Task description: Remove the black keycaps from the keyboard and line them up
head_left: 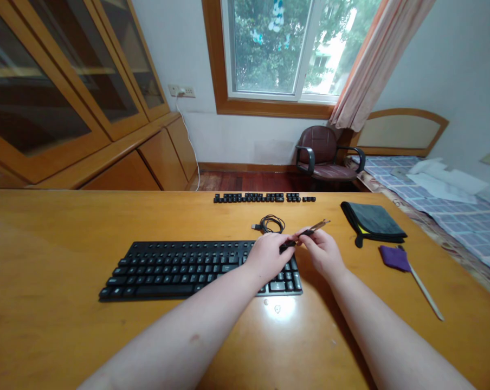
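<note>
Over the right end of a black keyboard (pixel 163 271), my two hands are close together. Fingers of my left hand (pixel 269 254) are closed on the black lower part of a slim tool, near the number keys. My right hand (pixel 321 250), just right of it, pinches the same slim black tool (pixel 308 232); its thin brownish metal tip points up and right. The fingers partly hide the tool, so its exact kind is unclear. Behind my hands lies a coiled black USB cable (pixel 272 222). Loose black keycaps (pixel 253 197) stand in rows along the desk's far edge.
On the right of the desk (pixel 45 281) lie a folded dark grey cloth (pixel 373 221) with black edging and a purple cloth piece (pixel 394 258) beside a thin pale stick (pixel 427 295). Beyond stand a brown armchair (pixel 320 149), a bed (pixel 436 187) and a glass-door cabinet (pixel 107 127).
</note>
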`<action>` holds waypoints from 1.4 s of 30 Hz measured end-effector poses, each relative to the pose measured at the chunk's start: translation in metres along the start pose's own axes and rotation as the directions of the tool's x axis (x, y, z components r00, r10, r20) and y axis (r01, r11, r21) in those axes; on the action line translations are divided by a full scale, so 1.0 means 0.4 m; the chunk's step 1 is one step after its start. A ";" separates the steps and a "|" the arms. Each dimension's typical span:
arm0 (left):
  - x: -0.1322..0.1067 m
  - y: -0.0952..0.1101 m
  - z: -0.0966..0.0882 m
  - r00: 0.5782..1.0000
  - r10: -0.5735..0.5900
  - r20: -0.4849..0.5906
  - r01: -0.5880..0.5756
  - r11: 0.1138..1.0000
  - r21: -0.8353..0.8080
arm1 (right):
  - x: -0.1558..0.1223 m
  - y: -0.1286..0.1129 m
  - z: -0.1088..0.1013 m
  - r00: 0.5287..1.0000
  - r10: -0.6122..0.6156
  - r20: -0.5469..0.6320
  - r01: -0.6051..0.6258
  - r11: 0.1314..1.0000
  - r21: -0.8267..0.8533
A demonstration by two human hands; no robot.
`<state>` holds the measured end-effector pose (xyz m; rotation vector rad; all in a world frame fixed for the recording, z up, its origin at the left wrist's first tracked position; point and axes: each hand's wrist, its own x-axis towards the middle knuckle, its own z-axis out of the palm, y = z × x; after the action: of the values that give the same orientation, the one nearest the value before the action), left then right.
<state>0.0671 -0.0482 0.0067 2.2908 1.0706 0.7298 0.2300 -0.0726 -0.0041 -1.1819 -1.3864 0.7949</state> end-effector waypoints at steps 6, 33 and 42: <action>0.000 -0.001 0.000 0.999 0.030 0.025 -0.031 0.999 0.029 | 0.000 -0.016 0.008 0.998 0.047 0.038 -0.049 0.997 0.051; 0.018 -0.023 0.005 0.976 -0.199 -0.093 0.121 0.839 -0.530 | -0.003 0.005 -0.007 0.994 0.040 -0.102 -0.030 0.995 0.097; 0.008 -0.036 0.026 0.993 -0.112 -0.037 0.086 0.904 -0.418 | 0.020 0.028 -0.024 0.972 -0.132 0.193 0.205 0.877 -0.435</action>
<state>0.0682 -0.0399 -0.0092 1.8481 0.9421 0.8942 0.2427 -0.0632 -0.0104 -1.3456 -1.8494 0.4557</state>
